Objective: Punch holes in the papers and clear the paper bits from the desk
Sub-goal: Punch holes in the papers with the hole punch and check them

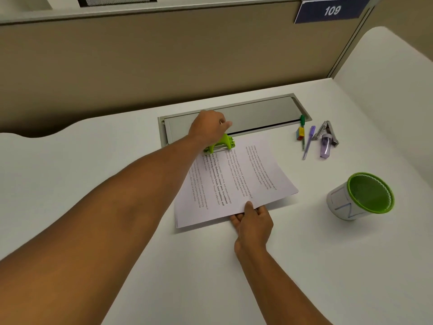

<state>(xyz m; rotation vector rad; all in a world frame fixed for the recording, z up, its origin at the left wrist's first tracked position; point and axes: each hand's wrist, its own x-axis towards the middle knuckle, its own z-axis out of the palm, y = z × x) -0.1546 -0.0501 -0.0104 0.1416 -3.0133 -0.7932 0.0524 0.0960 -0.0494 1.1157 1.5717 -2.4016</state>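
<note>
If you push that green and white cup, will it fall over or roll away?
The cup already lies tipped on the desk, so a push probably rolls it. It widens toward its green rim, so it would likely curve rather than go straight. It looks like light plastic.

left arm: bare from the frame edge to the wrist, no sleeve showing, forearm long and broad in the wide-angle view
right arm: bare forearm, no sleeve showing, narrower in view than the left
left hand (pixel 207 127): bare, no glove, back of hand toward camera, knuckles visible, no ring or watch seen
right hand (pixel 253 225): bare, no glove, back of hand toward camera, thumb and fingers visible, short nails, wrist bare
clothing: none in view
rest of body: out of frame
</note>
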